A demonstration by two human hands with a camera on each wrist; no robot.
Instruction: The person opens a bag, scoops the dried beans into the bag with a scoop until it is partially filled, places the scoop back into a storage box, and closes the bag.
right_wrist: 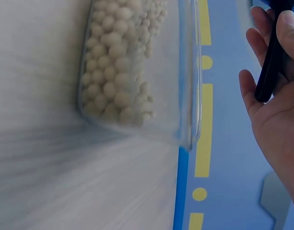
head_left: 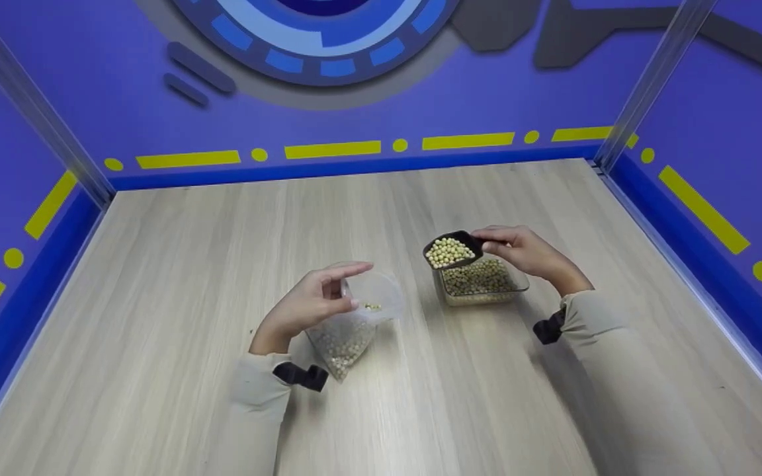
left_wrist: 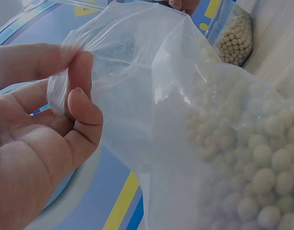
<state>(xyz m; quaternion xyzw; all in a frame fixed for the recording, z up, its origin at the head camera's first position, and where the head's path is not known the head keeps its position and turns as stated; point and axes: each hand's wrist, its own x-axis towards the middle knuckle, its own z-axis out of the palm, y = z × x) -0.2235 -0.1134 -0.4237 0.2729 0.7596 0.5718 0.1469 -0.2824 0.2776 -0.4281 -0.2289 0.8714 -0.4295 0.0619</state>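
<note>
My left hand (head_left: 305,301) pinches the mouth edge of a clear plastic zip bag (head_left: 384,297) between thumb and fingers. In the left wrist view, the bag (left_wrist: 132,91) bulges at its lower part with round pale beans (left_wrist: 264,182), and its mouth is spread apart. My right hand (head_left: 526,254) grips a black scoop (head_left: 475,242) by its handle. Yellowish beans (head_left: 448,252) heap in the scoop, which hangs above the left rear side of a glass container (head_left: 524,284). More beans fill much of that container (right_wrist: 166,96), seen from the side in the right wrist view.
The wooden tabletop (head_left: 189,264) carries the bag to the left of the container. A blue printed panel (head_left: 328,125) stands along the back, with side panels (head_left: 705,192) left and right. Black wrist mounts (head_left: 548,326) sit under both sleeves.
</note>
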